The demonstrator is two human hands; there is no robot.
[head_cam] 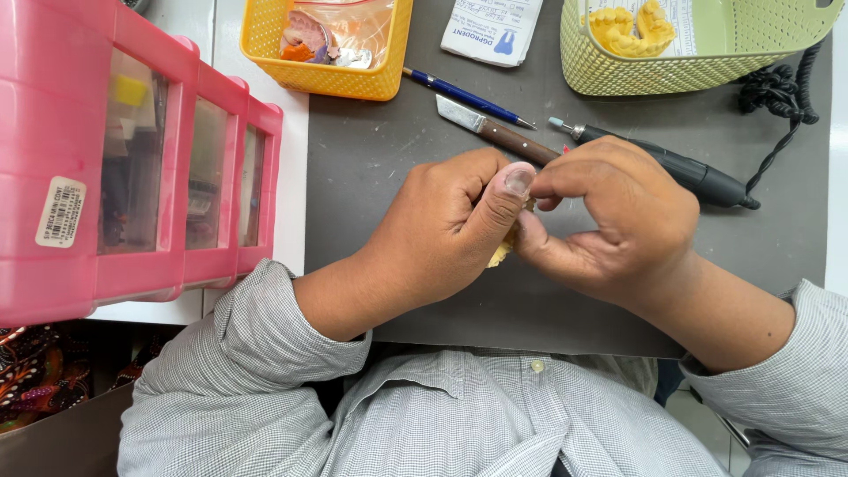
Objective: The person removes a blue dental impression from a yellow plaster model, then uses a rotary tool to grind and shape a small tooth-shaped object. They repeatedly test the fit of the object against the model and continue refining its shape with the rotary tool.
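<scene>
Left hand (pixel 450 225) closed around a small yellow dental cast (pixel 501 254), mostly hidden, mid-mat; right hand (pixel 614 216) pinches it from the other side, likely trimming or fitting, so next move needs a steady grip. Pink drawer unit (pixel 132 150) with white sticker at desk's left edge; yellow basket (pixel 327 79), white label card (pixel 490 31), green basket (pixel 698 66) along far edge.

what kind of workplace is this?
Likely a dental lab bench. Yellow plaster tooth casts sit in a green basket, a black rotary handpiece lies on the grey mat, and both hands hold a small yellowish piece.
</scene>
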